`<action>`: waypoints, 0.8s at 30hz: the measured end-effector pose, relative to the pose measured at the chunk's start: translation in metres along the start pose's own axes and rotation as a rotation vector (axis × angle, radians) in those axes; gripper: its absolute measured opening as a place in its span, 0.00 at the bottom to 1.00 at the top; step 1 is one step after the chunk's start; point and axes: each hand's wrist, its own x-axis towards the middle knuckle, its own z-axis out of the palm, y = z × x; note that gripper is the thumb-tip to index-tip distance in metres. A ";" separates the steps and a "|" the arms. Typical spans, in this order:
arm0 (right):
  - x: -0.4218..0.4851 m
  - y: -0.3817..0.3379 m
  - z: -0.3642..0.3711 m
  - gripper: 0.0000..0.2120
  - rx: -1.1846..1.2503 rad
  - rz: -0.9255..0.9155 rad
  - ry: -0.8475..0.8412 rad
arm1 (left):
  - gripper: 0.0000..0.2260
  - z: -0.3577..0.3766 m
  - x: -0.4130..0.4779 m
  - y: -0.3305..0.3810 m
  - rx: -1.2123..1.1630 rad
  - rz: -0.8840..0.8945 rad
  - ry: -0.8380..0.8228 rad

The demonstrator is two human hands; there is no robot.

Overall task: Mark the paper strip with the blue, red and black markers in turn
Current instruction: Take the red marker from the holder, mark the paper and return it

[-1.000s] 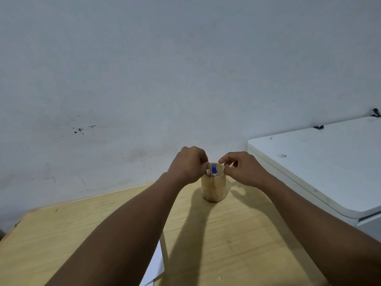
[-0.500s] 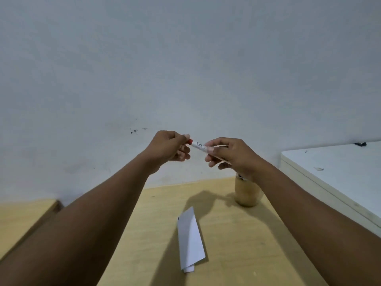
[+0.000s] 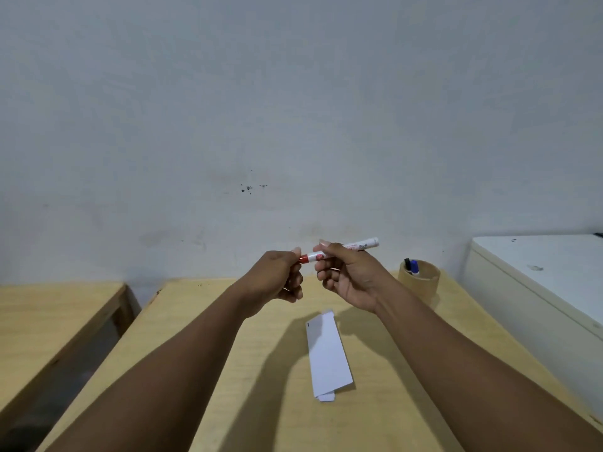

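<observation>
Paper strip lies at 6 o'clock on the wooden table, w/ one dark tick near its far end. Above it, right hand grips red marker barrel; left hand pinches its cap: red turn, probably uncapping. Holder at 3 o'clock keeps the blue marker and black marker. Black likely left. Grey wall behind.

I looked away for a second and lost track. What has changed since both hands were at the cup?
Both hands left the wooden cup. The right hand now holds the red marker lifted over the table, and the left hand pinches its red cap end. Unchanged: the blue marker stays in the cup.
</observation>
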 end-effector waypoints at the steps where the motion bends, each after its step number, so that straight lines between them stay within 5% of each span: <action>1: 0.000 0.002 -0.001 0.07 -0.002 -0.010 -0.014 | 0.19 0.000 0.000 -0.004 -0.020 -0.005 0.000; 14: 0.011 0.012 -0.027 0.07 -0.046 -0.065 0.036 | 0.20 -0.012 -0.005 -0.057 -0.437 -0.214 0.176; 24: 0.034 0.093 -0.026 0.02 -0.368 -0.091 0.255 | 0.21 0.023 0.001 -0.099 -0.468 -0.358 -0.029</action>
